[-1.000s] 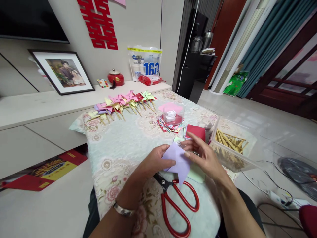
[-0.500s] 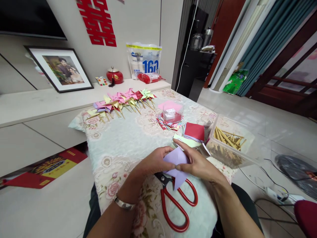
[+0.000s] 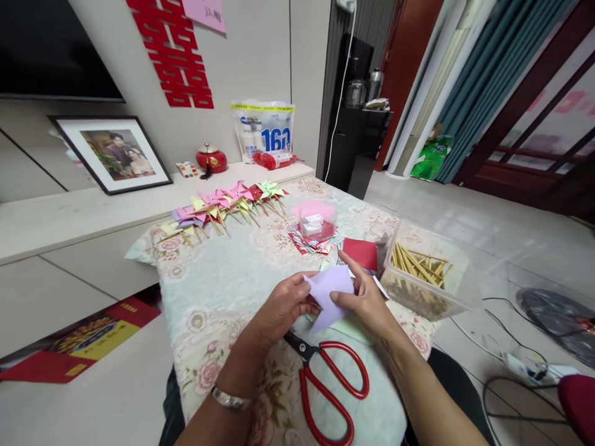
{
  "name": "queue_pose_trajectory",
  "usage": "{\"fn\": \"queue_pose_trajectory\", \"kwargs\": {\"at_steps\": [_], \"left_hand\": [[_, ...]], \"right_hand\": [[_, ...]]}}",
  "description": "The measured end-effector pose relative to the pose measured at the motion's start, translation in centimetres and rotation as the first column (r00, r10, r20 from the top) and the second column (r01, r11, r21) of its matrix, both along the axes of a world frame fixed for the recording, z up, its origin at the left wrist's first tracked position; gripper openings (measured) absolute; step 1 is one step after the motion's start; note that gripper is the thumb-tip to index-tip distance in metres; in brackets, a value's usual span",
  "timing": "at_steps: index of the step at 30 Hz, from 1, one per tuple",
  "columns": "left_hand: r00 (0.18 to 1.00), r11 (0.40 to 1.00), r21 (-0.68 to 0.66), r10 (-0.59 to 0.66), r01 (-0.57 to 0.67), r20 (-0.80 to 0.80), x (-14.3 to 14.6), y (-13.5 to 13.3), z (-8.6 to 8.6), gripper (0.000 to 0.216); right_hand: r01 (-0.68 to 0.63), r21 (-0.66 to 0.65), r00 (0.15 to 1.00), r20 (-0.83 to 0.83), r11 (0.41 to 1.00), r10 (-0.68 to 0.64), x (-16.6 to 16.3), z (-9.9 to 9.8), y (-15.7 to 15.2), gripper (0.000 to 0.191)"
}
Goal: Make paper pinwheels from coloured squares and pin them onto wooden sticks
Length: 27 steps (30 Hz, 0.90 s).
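Both my hands hold a folded lilac paper sheet (image 3: pixel 328 292) just above the flowered tablecloth (image 3: pixel 232 272). My left hand (image 3: pixel 283 305) pinches its left edge between thumb and fingers. My right hand (image 3: pixel 365 297) pinches the right side, thumb on top and index finger stretched along the upper edge. Red-handled scissors (image 3: pixel 325 381) lie shut on the cloth just below the paper. A pale green sheet (image 3: pixel 351 328) lies under my right hand.
A row of paper pinwheels on sticks (image 3: pixel 223 207) lies at the table's far side. A small clear box (image 3: pixel 317 222) sits on coloured papers, beside a red paper stack (image 3: pixel 360 253). A clear tub of wooden sticks (image 3: pixel 418 272) stands right. Cables (image 3: pixel 515 365) run over the floor.
My right hand drew in from an open spread onto the lilac paper and now pinches it. The paper was lifted a little and folded tighter between both hands.
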<state>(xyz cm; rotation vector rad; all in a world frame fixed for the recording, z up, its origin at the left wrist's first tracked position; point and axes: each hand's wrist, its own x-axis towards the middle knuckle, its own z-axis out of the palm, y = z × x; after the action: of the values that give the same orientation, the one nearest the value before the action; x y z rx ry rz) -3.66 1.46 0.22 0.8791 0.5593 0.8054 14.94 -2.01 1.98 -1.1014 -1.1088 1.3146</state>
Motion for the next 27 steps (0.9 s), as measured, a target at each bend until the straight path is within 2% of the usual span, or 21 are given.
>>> {"fn": "queue_pose_trajectory", "kwargs": {"at_steps": [5,10,16,23,27], "left_hand": [[0.99,0.995,-0.044,0.088,-0.084,0.109,1.6,-0.8,0.9,0.059],[0.983,0.981,-0.048,0.184,-0.185,-0.021,3.4,-1.3,1.8,0.054],[0.929,0.936,-0.028,0.346,-0.352,-0.129,5.2,-1.6,1.2,0.046],[0.933,0.933,-0.062,0.348,-0.354,-0.088,4.1,-1.8,0.4,0.044],[0.927,0.921,-0.108,0.366,-0.374,-0.087,3.1,-1.5,0.3,0.046]], "right_hand": [[0.096,0.051,0.99,-0.111,0.994,-0.09,-0.4,-0.3,0.4,0.1],[0.158,0.084,0.982,-0.123,0.984,-0.147,-0.3,-0.6,0.5,0.102],[0.17,0.098,0.98,-0.118,0.98,-0.158,0.0,-0.9,0.7,0.098],[0.037,0.066,0.994,-0.101,0.997,-0.03,0.8,-1.1,0.7,0.089],[0.074,0.113,0.997,-0.024,0.991,-0.072,1.6,-1.5,1.0,0.076]]}}
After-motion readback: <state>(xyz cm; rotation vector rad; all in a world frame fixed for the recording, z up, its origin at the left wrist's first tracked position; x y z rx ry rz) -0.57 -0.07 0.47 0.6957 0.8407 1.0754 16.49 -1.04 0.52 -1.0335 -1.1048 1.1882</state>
